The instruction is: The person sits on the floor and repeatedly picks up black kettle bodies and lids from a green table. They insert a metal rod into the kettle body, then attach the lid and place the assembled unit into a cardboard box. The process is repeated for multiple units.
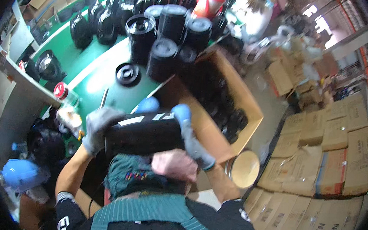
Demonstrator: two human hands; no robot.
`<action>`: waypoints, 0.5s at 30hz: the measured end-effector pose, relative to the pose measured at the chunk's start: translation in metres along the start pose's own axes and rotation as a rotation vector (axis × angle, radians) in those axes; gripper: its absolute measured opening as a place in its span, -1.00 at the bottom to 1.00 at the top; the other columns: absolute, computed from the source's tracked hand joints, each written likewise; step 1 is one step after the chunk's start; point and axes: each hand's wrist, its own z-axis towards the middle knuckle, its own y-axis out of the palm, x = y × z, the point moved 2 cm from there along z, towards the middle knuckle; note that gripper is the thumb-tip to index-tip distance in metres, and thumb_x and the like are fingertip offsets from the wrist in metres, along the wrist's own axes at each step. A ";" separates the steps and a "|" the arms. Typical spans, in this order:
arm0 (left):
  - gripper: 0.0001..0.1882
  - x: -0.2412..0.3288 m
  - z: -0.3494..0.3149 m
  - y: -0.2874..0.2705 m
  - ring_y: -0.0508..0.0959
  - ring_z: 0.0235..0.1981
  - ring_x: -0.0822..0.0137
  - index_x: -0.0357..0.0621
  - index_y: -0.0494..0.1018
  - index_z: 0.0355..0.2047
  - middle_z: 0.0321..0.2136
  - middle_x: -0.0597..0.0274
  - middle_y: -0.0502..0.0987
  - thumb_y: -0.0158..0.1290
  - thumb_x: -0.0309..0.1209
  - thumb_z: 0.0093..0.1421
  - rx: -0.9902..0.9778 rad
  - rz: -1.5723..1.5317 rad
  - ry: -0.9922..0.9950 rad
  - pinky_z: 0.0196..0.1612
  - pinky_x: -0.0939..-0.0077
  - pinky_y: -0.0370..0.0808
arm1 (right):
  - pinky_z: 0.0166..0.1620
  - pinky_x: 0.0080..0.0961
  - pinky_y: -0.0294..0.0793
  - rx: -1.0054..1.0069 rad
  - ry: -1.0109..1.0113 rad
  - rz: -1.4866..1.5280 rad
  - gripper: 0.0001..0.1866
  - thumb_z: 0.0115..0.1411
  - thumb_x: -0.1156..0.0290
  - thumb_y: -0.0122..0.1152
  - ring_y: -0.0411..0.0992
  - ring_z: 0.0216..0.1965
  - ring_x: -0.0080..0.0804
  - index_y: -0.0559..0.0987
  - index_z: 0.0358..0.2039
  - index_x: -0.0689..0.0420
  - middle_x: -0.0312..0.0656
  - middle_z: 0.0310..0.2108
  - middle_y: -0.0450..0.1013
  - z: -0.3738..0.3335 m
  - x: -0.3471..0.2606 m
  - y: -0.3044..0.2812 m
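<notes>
A black cylindrical housing [145, 135] with pale reflections along its top lies sideways between my hands, above my lap. My left hand [101, 128], in a grey glove, closes round its left end. My right hand [190, 135], in a grey glove with blue fingertips, grips the right end. Just beneath the housing a pink cloth [175, 164] rests on the dark green fabric [132, 178] over my lap. Beyond my hands, a black ring-shaped part [127, 74] sits on the green tabletop [96, 90].
Several black cylinders [165, 54] stand farther back, beside rows of rounded black parts [81, 30]. An open cardboard box [214, 139] of black parts is at my right, near a round tub [246, 168]. Stacked cartons [302, 169] line the right side. A red-lidded jar [65, 92] stands left.
</notes>
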 end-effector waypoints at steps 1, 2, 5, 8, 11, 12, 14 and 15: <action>-0.66 -0.010 -0.016 0.005 0.74 -0.26 0.06 -0.24 0.64 -0.10 -0.28 0.03 0.68 0.27 -0.36 0.12 0.061 -0.070 -0.263 -0.15 0.28 0.64 | 0.55 -0.31 0.07 -0.002 -0.221 -0.134 -0.14 0.58 -0.24 -0.21 0.13 0.53 -0.21 0.16 0.55 0.27 -0.01 0.55 0.13 -0.005 -0.022 0.012; -0.66 -0.024 -0.033 0.015 0.72 -0.23 0.17 -0.27 0.63 -0.11 -0.27 0.04 0.68 0.28 -0.37 0.13 0.087 -0.212 -0.407 -0.12 0.37 0.61 | 0.58 -0.25 -0.02 0.016 -0.438 -0.280 -0.05 0.55 -0.31 -0.21 0.05 0.58 -0.15 0.06 0.59 0.26 0.01 0.59 0.03 -0.009 -0.045 0.020; -0.69 -0.030 -0.055 0.042 0.71 -0.20 0.20 -0.29 0.64 -0.10 -0.27 0.05 0.68 0.21 -0.36 0.20 -0.033 -0.623 -0.669 -0.05 0.41 0.59 | 0.61 -0.09 -0.17 -0.110 -0.885 -0.331 0.14 0.43 -0.49 -0.17 -0.08 0.64 -0.03 -0.12 0.65 0.19 0.04 0.65 -0.11 -0.004 -0.055 0.035; -0.68 0.006 -0.027 0.018 0.73 -0.18 0.04 -0.26 0.68 -0.09 -0.23 -0.01 0.69 0.16 -0.40 0.18 0.077 -0.090 -0.169 -0.06 0.27 0.62 | 0.62 -0.24 -0.11 -0.056 -0.255 0.321 -0.17 0.64 -0.13 -0.32 -0.02 0.62 -0.12 -0.01 0.60 0.31 0.06 0.62 -0.01 -0.010 -0.056 0.050; -0.61 0.012 -0.019 0.007 0.74 -0.16 -0.03 -0.32 0.66 -0.06 -0.22 -0.06 0.69 0.20 -0.33 0.16 -0.058 0.172 0.120 -0.04 0.20 0.63 | 0.61 -0.34 -0.08 -0.172 -0.315 -0.203 -0.32 0.70 0.10 -0.46 0.03 0.60 -0.13 0.02 0.58 0.35 0.14 0.59 0.05 -0.007 -0.010 0.022; -0.61 0.011 -0.025 0.010 0.74 -0.15 -0.02 -0.32 0.65 -0.04 -0.21 -0.07 0.69 0.21 -0.32 0.19 -0.002 0.054 -0.018 -0.03 0.21 0.63 | 0.61 -0.33 -0.08 -0.137 -0.230 -0.103 -0.31 0.70 0.10 -0.43 0.02 0.61 -0.13 0.02 0.58 0.36 0.14 0.59 0.04 -0.011 -0.037 0.027; -0.61 -0.003 -0.039 0.021 0.72 -0.15 0.06 -0.34 0.63 -0.02 -0.20 -0.04 0.69 0.20 -0.29 0.26 0.108 -0.108 -0.164 0.00 0.27 0.61 | 0.61 -0.30 -0.11 -0.084 -0.197 -0.076 -0.28 0.68 0.07 -0.33 -0.04 0.63 -0.04 -0.01 0.58 0.39 0.17 0.61 0.00 -0.026 -0.073 0.035; -0.62 -0.005 -0.041 0.029 0.70 -0.16 0.15 -0.35 0.63 -0.03 -0.20 0.02 0.68 0.22 -0.30 0.25 0.128 -0.341 -0.286 0.02 0.36 0.58 | 0.61 -0.26 -0.15 -0.064 -0.452 -0.217 -0.21 0.66 0.00 -0.27 -0.10 0.64 0.02 -0.05 0.60 0.37 0.19 0.62 -0.06 -0.026 -0.075 0.029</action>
